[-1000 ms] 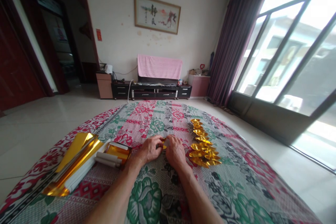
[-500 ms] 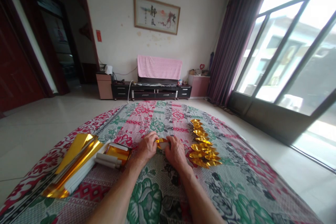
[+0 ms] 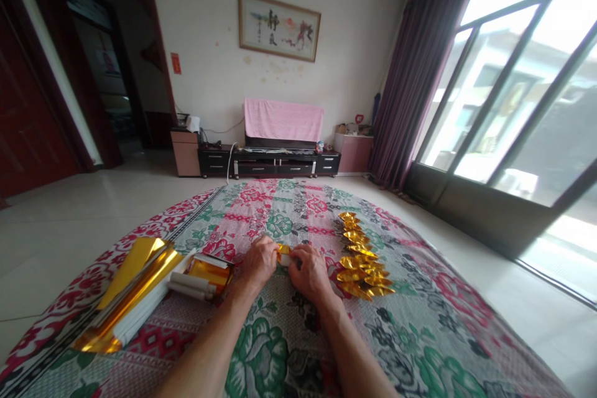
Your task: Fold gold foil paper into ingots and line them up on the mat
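Observation:
Between my two hands is a small piece of gold foil paper (image 3: 283, 255), gold on one part and pale on another. My left hand (image 3: 261, 259) pinches its left end, and my right hand (image 3: 310, 268) grips the right end with bent fingers. Most of the paper is hidden by the fingers. To the right of my right hand lies a row of folded gold paper ingots (image 3: 359, 261) with pointed ends. Left of my left hand are pale rolled paper tubes (image 3: 191, 283), beside a stack of gold foil sheets (image 3: 135, 292).
A patterned cloth (image 3: 401, 348) with red and green flowers covers the round surface under my hands. Beyond it stands a low black cabinet (image 3: 280, 168) with a pink cloth (image 3: 283, 118) above. A purple curtain (image 3: 405, 74) hangs by the windows at right.
My right hand has moved slightly left, closer to my left hand, and less of the paper shows between them. The ingots and the sheets have stayed in place.

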A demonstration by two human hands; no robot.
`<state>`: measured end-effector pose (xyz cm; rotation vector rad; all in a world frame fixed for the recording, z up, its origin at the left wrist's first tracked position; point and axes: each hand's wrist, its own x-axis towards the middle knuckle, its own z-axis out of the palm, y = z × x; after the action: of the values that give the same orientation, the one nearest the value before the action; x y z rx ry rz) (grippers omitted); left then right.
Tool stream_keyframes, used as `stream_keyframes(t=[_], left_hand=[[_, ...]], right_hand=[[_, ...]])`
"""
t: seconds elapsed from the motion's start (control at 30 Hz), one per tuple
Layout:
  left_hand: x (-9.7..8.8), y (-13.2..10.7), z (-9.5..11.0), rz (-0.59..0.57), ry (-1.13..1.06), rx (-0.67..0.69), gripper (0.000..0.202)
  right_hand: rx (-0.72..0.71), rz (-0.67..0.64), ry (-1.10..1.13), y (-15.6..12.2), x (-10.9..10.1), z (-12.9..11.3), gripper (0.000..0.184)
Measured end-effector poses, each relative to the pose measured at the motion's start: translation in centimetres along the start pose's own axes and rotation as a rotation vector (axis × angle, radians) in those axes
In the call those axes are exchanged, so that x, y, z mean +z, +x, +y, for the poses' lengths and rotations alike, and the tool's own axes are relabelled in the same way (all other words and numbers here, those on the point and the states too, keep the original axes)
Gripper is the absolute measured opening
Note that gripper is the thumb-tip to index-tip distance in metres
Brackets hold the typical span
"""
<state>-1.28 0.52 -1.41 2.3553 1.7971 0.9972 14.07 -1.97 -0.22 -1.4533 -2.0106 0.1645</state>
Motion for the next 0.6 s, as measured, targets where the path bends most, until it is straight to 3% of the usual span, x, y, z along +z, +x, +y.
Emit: stream_keyframes(t=[0.4, 0.6], left_hand=[[-0.76, -0.17, 0.20, -0.053, -0.125, 0.050, 0.016], [-0.08, 0.15, -0.27, 0.033, -0.129, 0.018, 0.027]], right_hand=[[-0.008, 0.024, -0.026, -0.09, 0.28, 0.05, 0.014], [-0.014, 0.008, -0.047, -0.29, 0.04, -0.18, 0.014]])
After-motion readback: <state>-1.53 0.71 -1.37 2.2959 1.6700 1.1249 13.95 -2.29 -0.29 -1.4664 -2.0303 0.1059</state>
